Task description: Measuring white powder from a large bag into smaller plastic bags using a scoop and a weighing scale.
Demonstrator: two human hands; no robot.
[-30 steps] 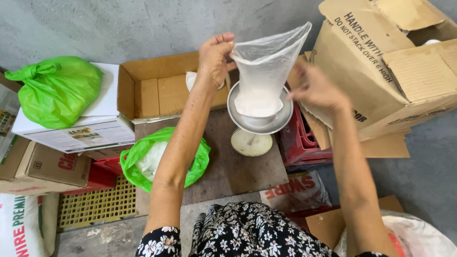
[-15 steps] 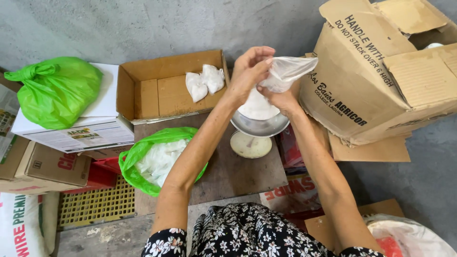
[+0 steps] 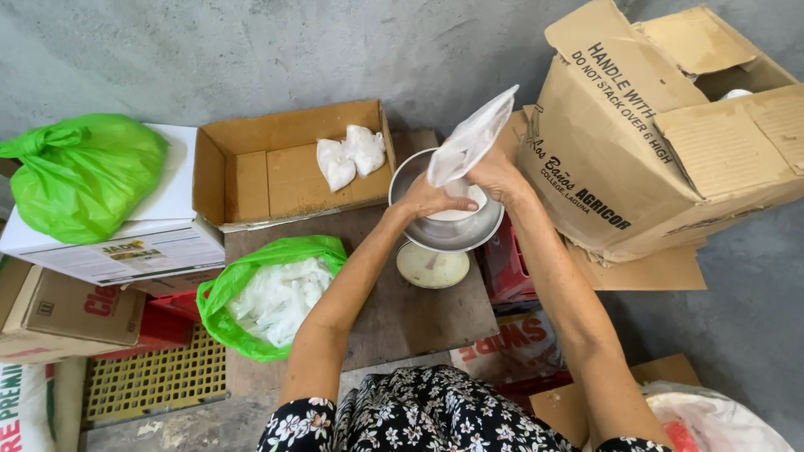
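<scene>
Two hands meet over the metal bowl (image 3: 444, 238): the left hand (image 3: 427, 201) and right hand (image 3: 500, 174) are both closed on a clear plastic bag (image 3: 469, 141) of white powder, its neck pointing up and away

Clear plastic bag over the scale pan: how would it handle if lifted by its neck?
The clear plastic bag is probably floppy: its thin film creases above both hands. Likely bottom-heavy, as white powder sits low in the metal pan. It may slip unless the left hand and right hand pinch firmly.
</scene>
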